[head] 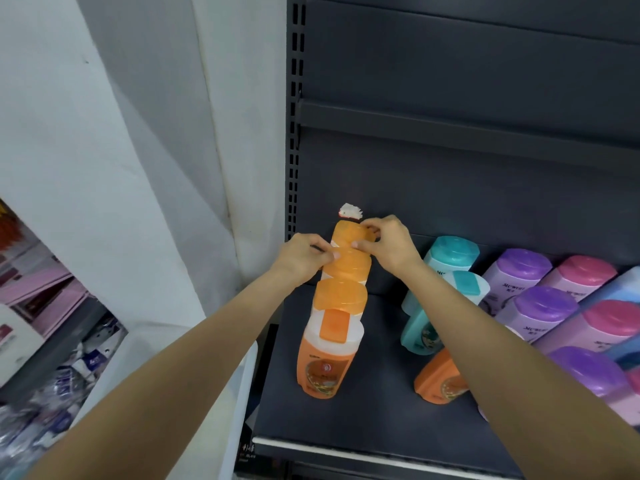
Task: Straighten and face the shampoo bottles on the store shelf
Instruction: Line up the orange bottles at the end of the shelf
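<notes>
Reaching forward from the bottom of the view, two bare arms meet over a row of orange-capped shampoo bottles [341, 289] lined up front to back on the left part of a dark grey store shelf [367, 403]. The left hand [304, 254] sits on the left side of the row near the back, its fingers [327, 255] curled and pinching the edge of the second cap from the rear. The right hand [388, 244] mirrors it from the right, its fingers [367, 233] bent around the rearmost orange cap [349, 233], thumb pressed on the cap's near edge. The front bottle [327, 358] of the row stands upright, white above with an orange label facing forward.

To the right, partly hidden under the right forearm, stand teal-capped bottles [453, 252] and one more orange bottle [440, 379] near the shelf's front. Farther right are rows of purple-capped bottles [540, 306] and pink-capped bottles [588, 271], packed closely and leaning with the wide lens. A small torn white sticker [350, 211] clings to the shelf's back panel just behind the orange row. Left of the shelf's upright post is a pale wall [121, 133], and lower left a blurred display of packaged goods [52, 358].
</notes>
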